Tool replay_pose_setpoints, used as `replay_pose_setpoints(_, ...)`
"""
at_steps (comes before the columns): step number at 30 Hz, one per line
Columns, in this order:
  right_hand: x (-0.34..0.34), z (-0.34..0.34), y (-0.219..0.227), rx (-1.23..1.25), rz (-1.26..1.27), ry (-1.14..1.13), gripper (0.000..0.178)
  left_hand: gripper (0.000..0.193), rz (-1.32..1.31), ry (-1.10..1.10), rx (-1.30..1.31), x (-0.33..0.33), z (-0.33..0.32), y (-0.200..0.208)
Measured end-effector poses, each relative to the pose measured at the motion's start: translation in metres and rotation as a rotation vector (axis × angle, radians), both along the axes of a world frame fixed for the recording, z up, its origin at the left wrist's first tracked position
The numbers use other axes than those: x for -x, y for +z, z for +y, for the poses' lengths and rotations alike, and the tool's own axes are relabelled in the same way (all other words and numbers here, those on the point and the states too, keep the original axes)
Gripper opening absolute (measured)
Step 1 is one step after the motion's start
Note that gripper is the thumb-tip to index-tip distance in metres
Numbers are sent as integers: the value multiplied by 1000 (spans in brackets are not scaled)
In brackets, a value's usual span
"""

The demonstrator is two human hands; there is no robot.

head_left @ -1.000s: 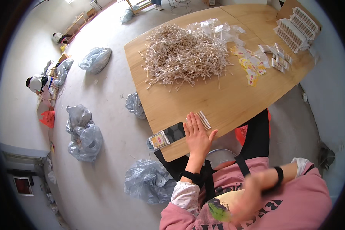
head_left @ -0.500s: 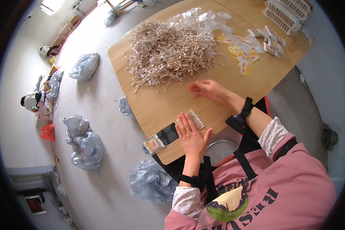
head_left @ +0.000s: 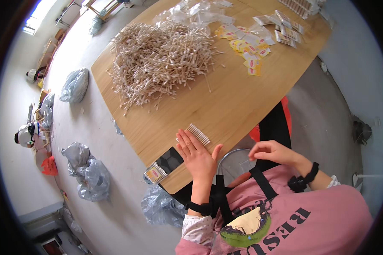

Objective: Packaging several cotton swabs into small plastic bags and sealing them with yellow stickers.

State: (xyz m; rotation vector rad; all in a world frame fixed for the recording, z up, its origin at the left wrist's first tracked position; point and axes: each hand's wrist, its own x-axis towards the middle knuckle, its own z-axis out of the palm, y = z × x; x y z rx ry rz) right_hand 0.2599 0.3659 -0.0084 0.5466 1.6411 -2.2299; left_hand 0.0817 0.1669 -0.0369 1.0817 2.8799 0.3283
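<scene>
My left hand point(head_left: 196, 159) lies flat, fingers stretched and thumb spread, over a neat row of cotton swabs point(head_left: 199, 134) near the table's front edge. Part of that row is hidden under the fingers. Beside it is a dark patterned pad point(head_left: 170, 160), with a small clear pack of cotton swabs point(head_left: 155, 173) bearing a yellow label at the table corner. Off the table, my right hand point(head_left: 271, 152) hovers with loosely bent fingers by a clear round rim point(head_left: 226, 158) at my lap. I make out nothing in its grasp.
A big heap of loose cotton swabs point(head_left: 161, 63) covers the table's far left. Behind it lie clear bags point(head_left: 195, 15); to the right, yellow-white cards point(head_left: 249, 49) and filled packs point(head_left: 285, 32). Grey plastic sacks point(head_left: 93, 180) stand on the floor. People work far left.
My right hand has moved from above the table back toward my lap. My left hand stays on the swab row. The whole view has shifted, with the table now further left.
</scene>
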Motion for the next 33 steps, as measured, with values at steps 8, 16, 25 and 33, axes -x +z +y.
replay_pose_setpoints(8, 62, -8, 16, -560, 357, 125, 20, 107, 30, 20, 25, -3, 8, 3)
replay_pose_setpoints(16, 182, 28, -30, -1328, 553, -313, 17, 99, 4, 3, -26, -8, -1, -2)
replay_pose_setpoints(25, 203, 1, -26, -1250, 326, -152, 6, 78, -303, 282, -853, -11, -10, 7)
replay_pose_setpoints(33, 211, -23, -19, -913, 655, 306, 7, 69, -659, 469, -1401, 13, -3, 11)
